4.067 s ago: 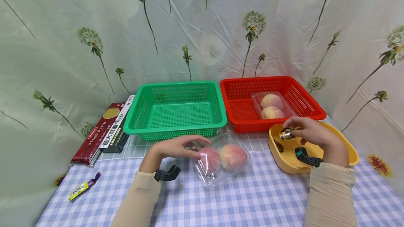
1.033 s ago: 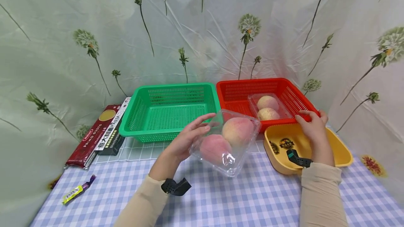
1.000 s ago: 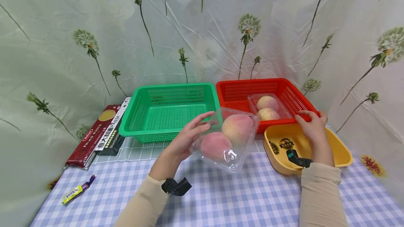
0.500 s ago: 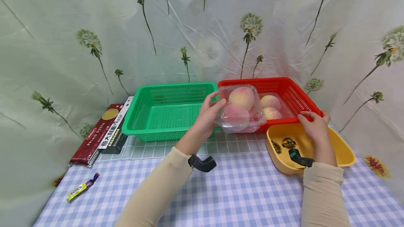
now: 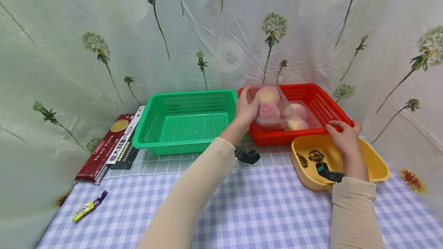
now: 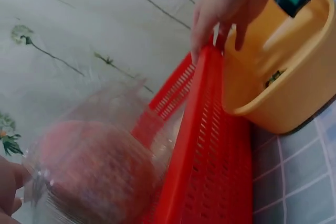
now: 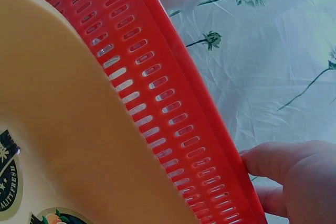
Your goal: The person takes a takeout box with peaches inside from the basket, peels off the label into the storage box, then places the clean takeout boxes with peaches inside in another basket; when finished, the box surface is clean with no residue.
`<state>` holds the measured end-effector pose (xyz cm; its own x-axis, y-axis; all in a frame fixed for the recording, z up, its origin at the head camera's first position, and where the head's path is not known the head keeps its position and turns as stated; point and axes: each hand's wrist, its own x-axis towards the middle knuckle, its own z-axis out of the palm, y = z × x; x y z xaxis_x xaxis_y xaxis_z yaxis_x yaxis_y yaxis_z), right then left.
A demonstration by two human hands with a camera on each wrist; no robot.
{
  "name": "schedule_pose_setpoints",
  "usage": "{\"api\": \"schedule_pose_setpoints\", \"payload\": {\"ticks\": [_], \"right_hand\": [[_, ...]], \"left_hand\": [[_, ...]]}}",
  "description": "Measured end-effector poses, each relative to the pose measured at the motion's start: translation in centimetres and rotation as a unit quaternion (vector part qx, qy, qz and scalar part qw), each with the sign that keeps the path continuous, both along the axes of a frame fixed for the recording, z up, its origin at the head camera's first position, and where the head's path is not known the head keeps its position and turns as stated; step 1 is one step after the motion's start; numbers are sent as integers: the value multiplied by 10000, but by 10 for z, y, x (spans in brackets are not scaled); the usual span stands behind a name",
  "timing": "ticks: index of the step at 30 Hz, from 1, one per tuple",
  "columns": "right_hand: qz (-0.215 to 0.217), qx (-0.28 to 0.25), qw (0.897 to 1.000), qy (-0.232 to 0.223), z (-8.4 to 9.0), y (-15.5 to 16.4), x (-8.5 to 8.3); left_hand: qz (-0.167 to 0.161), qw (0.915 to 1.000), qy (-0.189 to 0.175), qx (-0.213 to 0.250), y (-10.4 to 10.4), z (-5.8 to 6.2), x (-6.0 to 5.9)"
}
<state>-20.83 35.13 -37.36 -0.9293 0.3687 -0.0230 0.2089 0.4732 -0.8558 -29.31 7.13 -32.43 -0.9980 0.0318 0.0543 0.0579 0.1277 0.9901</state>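
Over red basket: left hand grips peach clamshell; right hand curled on rim. Lower level beside other clamshell, rim steadied.

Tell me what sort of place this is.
Probably a makeshift tabletop sorting setup, not a real kitchen: a checked tablecloth, a floral sheet backdrop, and a green basket beside a red basket with packaged peaches.
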Motion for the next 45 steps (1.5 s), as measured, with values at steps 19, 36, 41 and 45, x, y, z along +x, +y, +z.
{"api": "schedule_pose_setpoints", "payload": {"ticks": [19, 36, 41, 45], "right_hand": [[-22, 6, 10000, -24, -5, -11, -2], [-56, 191, 9997, -145, -2, -13, -6], [1, 579, 9980, -248, 1, -12, -7], [53, 818, 9961, -322, 5, -13, -6]], "left_hand": [[-810, 9847, -530, -1452, 12, -14, -10], [-802, 9964, -78, -263, 5, -33, 3], [-503, 9970, 582, 22, -2, -38, 17], [-450, 9953, 830, 227, -10, -42, 31]]}}
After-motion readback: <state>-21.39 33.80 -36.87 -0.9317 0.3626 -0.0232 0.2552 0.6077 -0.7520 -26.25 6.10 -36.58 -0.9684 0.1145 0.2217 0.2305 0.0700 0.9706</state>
